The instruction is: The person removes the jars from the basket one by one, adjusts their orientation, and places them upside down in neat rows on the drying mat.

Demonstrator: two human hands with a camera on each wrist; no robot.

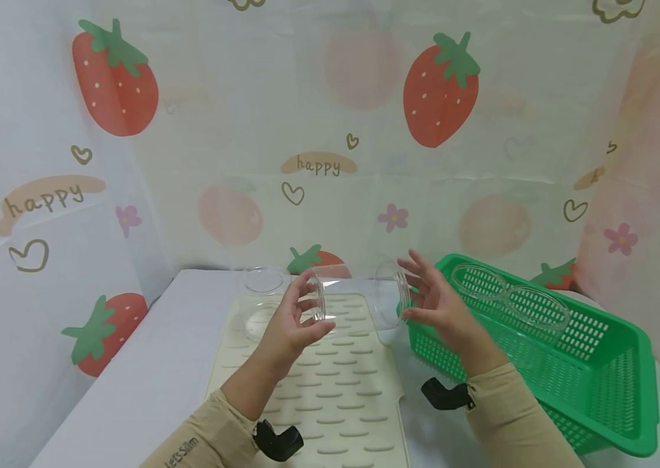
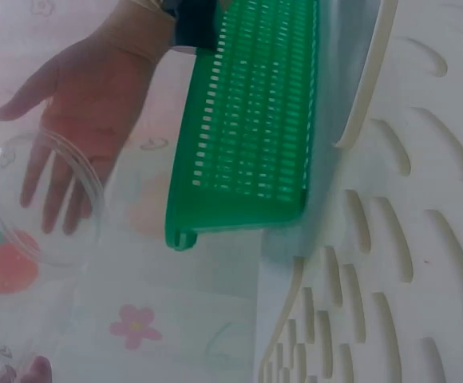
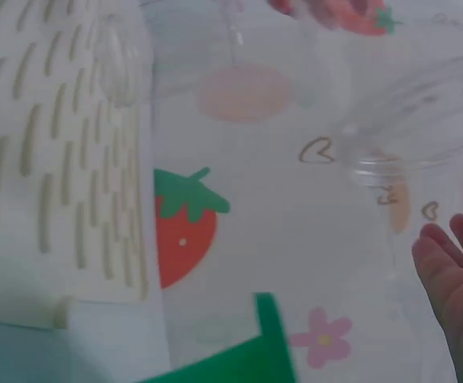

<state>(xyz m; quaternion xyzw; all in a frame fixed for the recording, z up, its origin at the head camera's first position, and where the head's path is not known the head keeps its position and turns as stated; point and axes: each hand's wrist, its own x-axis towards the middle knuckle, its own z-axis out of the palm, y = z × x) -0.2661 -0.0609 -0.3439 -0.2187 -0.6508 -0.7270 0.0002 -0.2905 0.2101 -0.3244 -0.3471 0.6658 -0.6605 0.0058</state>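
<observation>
A clear, see-through cylindrical jar lies sideways in the air above the mat, between both hands. My left hand grips its left end, thumb at the front and fingers behind. At the opposite end, my right hand is beside the ringed rim with its fingers extended; whether they touch it is unclear. The left wrist view shows that hand spread out behind the jar's round end. Loosely bent fingers appear below the jar in the right wrist view.
Another clear round container stands at the back left of the cream drying mat. A green perforated basket is on the right, with two clear round rims showing at its back. A strawberry-print curtain hangs behind the table.
</observation>
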